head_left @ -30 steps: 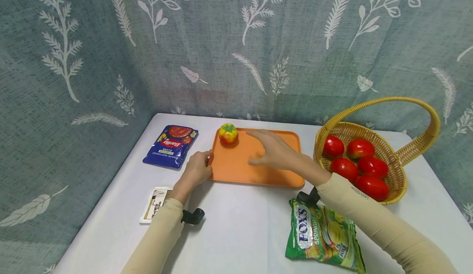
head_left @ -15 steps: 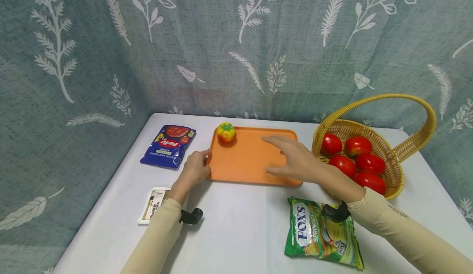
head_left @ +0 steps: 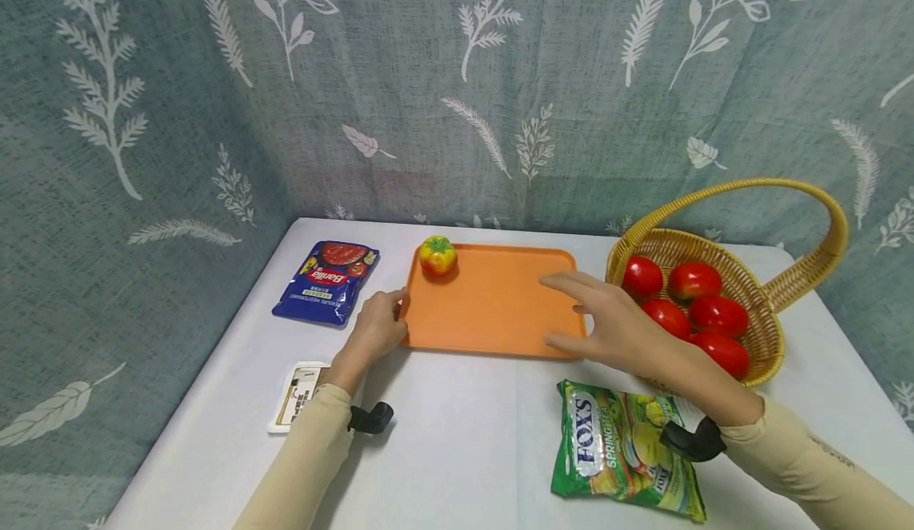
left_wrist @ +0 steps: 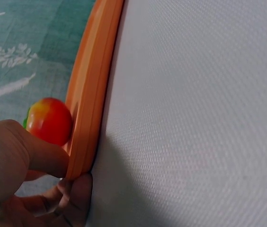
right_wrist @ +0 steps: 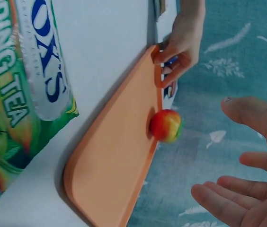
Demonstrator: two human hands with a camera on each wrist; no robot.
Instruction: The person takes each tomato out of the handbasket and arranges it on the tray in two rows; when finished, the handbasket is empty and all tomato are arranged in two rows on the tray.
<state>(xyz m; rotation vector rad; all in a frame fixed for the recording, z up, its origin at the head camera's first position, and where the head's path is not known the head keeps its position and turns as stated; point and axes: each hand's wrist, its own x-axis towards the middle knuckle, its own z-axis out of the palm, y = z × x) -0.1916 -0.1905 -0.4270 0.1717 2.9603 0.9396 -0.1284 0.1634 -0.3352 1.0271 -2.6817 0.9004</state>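
My left hand (head_left: pixel 378 328) pinches the left rim of an orange tray (head_left: pixel 493 300). In the left wrist view its thumb (left_wrist: pixel 48 158) lies against the rim and the other fingers curl beneath. A round red-and-yellow fruit with a green leafy top (head_left: pixel 439 257) rests in the tray's far left corner. My right hand (head_left: pixel 614 328) hovers over the tray's right end with thumb and fingers spread apart. Nothing is between those fingers in the right wrist view. Close to its right stands a wicker basket (head_left: pixel 771 347) with a tall handle, holding several glossy red fruits (head_left: pixel 717 316).
A green Fox's candy bag (head_left: pixel 621 455) lies in front of the basket, partly below the right wrist. Left of the tray lies a blue Barilla pouch (head_left: pixel 328 282). A white-edged printed card or packet (head_left: pixel 300 395) sits partly behind the left forearm. Patterned curtain (head_left: pixel 428 101) borders the table.
My right hand has moved right across the tray, away from the fruit and toward the basket, fingers still spread. My left hand keeps its place at the tray's rim. The view shifted slightly.
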